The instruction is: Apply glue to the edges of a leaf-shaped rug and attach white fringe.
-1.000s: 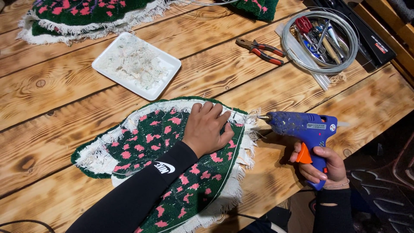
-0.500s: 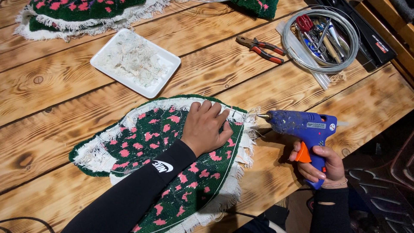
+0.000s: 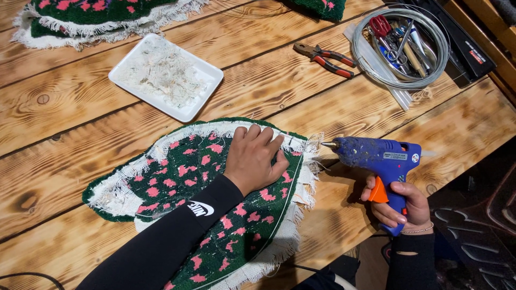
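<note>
A green tufted rug piece [image 3: 183, 177] with pink spots and a frayed white fabric border lies on the wooden table [image 3: 64, 161]. My left hand [image 3: 255, 158] presses flat on it near its right edge, fingers together. My right hand [image 3: 403, 207] grips the handle of a blue hot glue gun [image 3: 376, 156] with an orange trigger. Its metal nozzle points left, just beside the rug's frayed right edge.
A white tray [image 3: 207, 80] of pale thread scraps sits at the back. Red-handled pliers [image 3: 325, 56] lie beside a wire coil [image 3: 400, 45] ringing several tools. More green rug pieces [image 3: 97, 16] lie at the far left. The table's edge runs along the right.
Nothing has visibly moved apart from a slight shift of the view; both hands keep their places.
</note>
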